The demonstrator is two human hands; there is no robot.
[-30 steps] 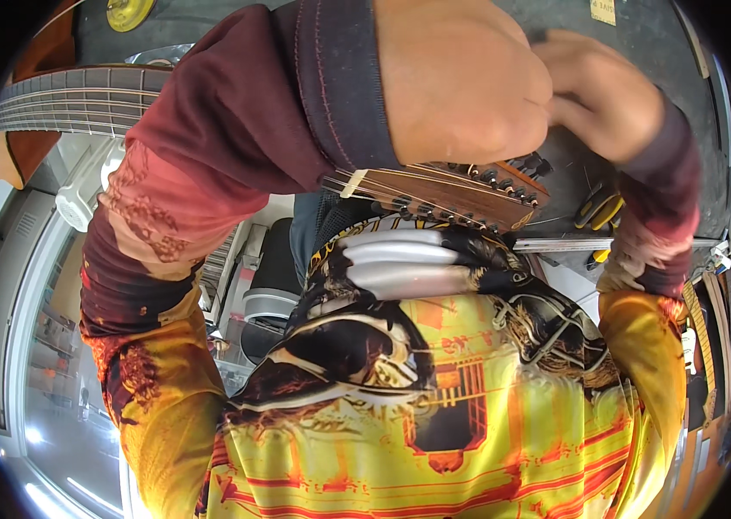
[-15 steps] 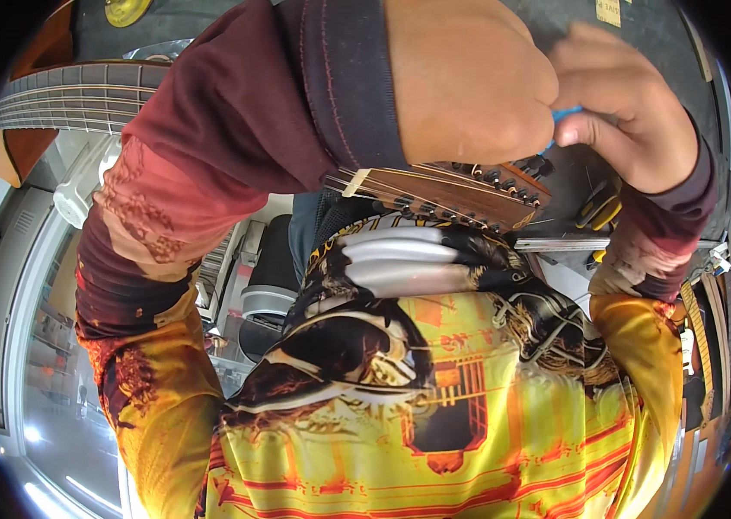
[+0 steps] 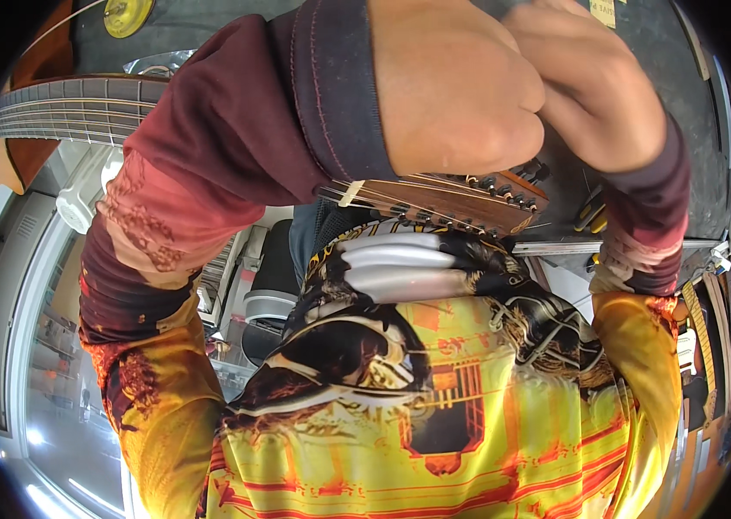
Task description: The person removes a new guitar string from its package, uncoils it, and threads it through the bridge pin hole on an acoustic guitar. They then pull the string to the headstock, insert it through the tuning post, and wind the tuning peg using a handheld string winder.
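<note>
My left hand (image 3: pixel 460 86) is bent over the guitar headstock (image 3: pixel 456 197), with its back and outer edge toward me. It looks curled into a fist, and its fingers and anything in them are hidden. Against it, on the right, is my right hand (image 3: pixel 590 82), curled, with its fingers blurred near the top edge and partly behind the left hand. I cannot make out what either one holds. The brown wooden headstock carries several black tuning pegs (image 3: pixel 504 192) and strings, which run over a pale nut (image 3: pixel 351 193) and disappear under my left sleeve.
The guitar's fretted neck (image 3: pixel 80 108) reaches out to the left. A yellow round disc (image 3: pixel 127 16) lies on the dark bench mat (image 3: pixel 236 12). Yellow-and-black tool handles (image 3: pixel 592 212) rest right of the headstock. Several long strips hang at the far right.
Both hands have shifted up and left, the right one more so. The blue thing that showed between the right thumb and fingers is now out of sight.
</note>
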